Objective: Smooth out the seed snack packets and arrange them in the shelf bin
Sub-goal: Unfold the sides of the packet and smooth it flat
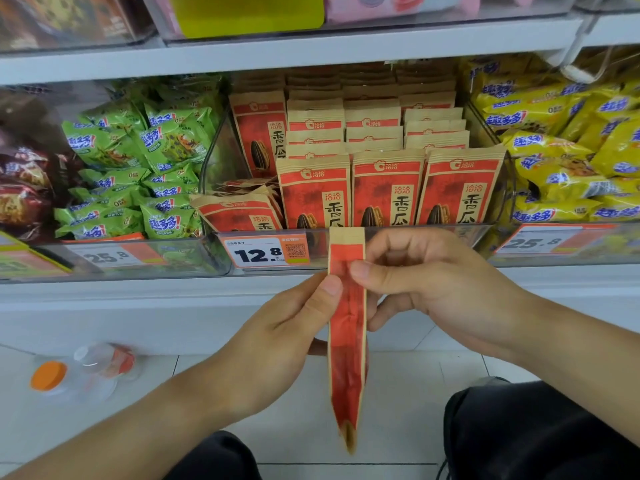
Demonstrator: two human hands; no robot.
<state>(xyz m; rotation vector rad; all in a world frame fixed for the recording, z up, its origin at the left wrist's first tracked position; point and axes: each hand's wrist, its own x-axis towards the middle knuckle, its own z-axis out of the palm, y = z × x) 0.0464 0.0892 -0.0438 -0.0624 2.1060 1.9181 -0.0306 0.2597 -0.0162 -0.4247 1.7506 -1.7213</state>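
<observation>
Both hands, left hand (294,327) and right hand (426,285), pinch one seed packet (347,341) edge-on.

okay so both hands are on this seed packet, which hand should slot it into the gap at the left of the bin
Left, probably. The left hand pinches the packet on the side nearer the gap, where a slumped packet lies in the bin. The right hand would have to cross over.
</observation>
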